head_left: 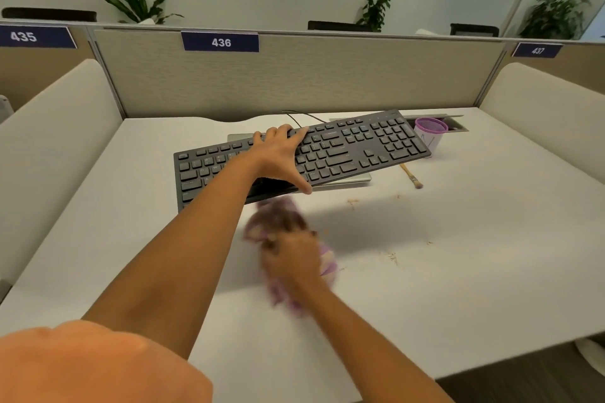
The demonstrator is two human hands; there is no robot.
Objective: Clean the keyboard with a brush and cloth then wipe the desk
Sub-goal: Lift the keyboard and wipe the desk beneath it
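A dark grey keyboard (pixel 353 147) is held tilted above the white desk (pixel 474 255), its front edge lifted. My left hand (pixel 281 154) grips it across the middle, fingers over the far edge and thumb under the near edge. Below it, my right hand (pixel 291 262) clutches a crumpled purple cloth (pixel 278 222) against the desk; both are motion-blurred. A small wooden brush (pixel 412 176) lies on the desk right of the keyboard. Crumbs (pixel 391 257) are scattered on the desk to the right of the cloth.
A closed silver laptop (pixel 350 179) lies under the raised keyboard. A purple mesh cup (pixel 429 131) stands behind the keyboard's right end, beside a cable slot (pixel 455 123). Beige partitions enclose the desk at the back and on both sides.
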